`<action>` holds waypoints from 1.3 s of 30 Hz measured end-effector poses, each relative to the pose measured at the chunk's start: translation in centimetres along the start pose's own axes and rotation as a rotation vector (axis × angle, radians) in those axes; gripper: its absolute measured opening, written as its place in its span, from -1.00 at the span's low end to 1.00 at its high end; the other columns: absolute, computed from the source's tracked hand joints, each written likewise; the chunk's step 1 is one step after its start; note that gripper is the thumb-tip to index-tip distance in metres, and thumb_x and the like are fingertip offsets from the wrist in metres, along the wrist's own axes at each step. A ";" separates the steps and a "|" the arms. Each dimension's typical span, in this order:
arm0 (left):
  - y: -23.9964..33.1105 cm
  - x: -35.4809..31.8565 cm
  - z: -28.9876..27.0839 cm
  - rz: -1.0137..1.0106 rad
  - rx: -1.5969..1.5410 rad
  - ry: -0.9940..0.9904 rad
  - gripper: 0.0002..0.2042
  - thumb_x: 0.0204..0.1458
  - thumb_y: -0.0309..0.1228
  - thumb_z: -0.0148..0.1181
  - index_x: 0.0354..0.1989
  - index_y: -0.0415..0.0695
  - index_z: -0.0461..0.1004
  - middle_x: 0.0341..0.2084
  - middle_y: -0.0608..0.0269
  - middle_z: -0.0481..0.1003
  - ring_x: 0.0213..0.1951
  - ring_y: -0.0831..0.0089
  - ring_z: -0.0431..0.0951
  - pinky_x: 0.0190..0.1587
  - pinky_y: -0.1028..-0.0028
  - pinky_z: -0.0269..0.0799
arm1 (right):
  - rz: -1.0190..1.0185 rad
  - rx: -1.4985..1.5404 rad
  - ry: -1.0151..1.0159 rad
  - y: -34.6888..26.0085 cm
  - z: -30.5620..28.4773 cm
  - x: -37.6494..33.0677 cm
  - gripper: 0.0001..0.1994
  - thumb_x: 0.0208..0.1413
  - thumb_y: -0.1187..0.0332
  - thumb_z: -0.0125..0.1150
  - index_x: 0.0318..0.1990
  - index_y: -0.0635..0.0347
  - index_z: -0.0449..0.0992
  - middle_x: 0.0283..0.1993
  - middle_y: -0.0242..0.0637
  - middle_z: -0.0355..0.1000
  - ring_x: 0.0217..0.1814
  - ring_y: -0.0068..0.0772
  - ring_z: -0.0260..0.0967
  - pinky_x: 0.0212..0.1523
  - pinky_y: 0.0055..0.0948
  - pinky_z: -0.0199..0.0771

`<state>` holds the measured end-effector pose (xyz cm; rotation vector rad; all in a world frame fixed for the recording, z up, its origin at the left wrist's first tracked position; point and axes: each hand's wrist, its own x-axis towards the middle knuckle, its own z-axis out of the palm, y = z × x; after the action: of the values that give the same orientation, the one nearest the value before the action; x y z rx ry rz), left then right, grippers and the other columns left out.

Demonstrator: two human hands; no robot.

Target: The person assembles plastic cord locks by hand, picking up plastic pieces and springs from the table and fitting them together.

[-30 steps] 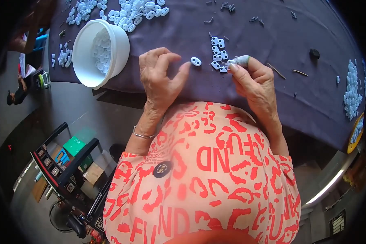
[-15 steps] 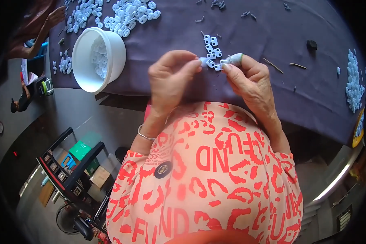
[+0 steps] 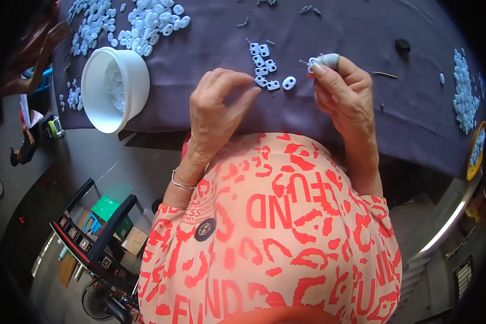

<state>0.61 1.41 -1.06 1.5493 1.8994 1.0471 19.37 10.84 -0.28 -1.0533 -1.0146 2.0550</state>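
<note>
My left hand [image 3: 216,105] is held over the table's near side, thumb and forefinger apart with nothing between them. Just beyond its fingertips lies a cluster of small white plastic pieces with round holes [image 3: 261,71]. A white oval two-hole piece [image 3: 289,83] rests by itself between my hands. In my right hand [image 3: 343,89], thumb and forefinger pinch another small white plastic piece [image 3: 311,66]. A thin metal spring [image 3: 303,62] sticks out of it to the left. The right forefinger wears a pale wrap [image 3: 330,61].
A white tub [image 3: 137,89] of white pieces lies tipped at left, below heaps of oval pieces [image 3: 155,22]. Loose springs [image 3: 310,9] lie at the far side. Toward the right are a dark lump [image 3: 402,45], a thin stick [image 3: 385,74] and more small pieces [image 3: 463,97]. Another person's hand [image 3: 56,33] shows at far left.
My right hand has drawn away to the right with its piece and spring. My left fingers have parted, and an oval piece now shows on the cloth between my hands. The view has shifted slightly.
</note>
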 end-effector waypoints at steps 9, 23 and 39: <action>1.6 2.6 3.0 0.278 0.313 -0.100 -0.76 -0.35 -0.34 0.37 -0.49 -0.07 0.46 -0.57 0.38 0.41 -0.46 0.36 0.39 -0.44 0.43 0.34 | -0.053 0.030 0.056 -1.1 -1.2 -0.6 -0.88 0.11 0.44 0.08 -0.36 0.33 0.45 -0.67 -0.53 0.20 -0.74 -0.81 -0.05 -0.73 -0.73 -0.09; 1.8 2.1 0.0 -0.489 -0.660 -0.254 -0.78 0.04 -0.41 0.12 -0.18 -0.26 0.50 -0.41 0.22 0.53 -0.48 0.62 0.48 -0.50 0.65 0.35 | -0.025 -0.052 0.016 -0.1 0.1 -1.4 -0.89 0.11 0.44 0.08 -0.34 0.31 0.46 -0.64 -0.55 0.22 -0.72 -0.82 -0.04 -0.71 -0.73 -0.10; 1.2 0.0 -0.9 -0.828 -1.168 -0.175 -0.81 0.12 -0.42 0.01 -0.19 -0.27 0.42 -0.36 0.10 0.52 -0.44 0.51 0.56 -0.49 0.62 0.45 | 0.071 -0.332 -0.079 0.2 2.6 -0.9 -0.84 0.07 0.37 0.11 -0.36 0.32 0.47 -0.55 -0.51 0.35 -0.50 -0.77 0.15 -0.50 -0.67 0.15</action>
<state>0.65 1.21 0.43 0.1482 1.1478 1.1728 17.60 9.13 0.86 -1.1932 -1.4129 2.0422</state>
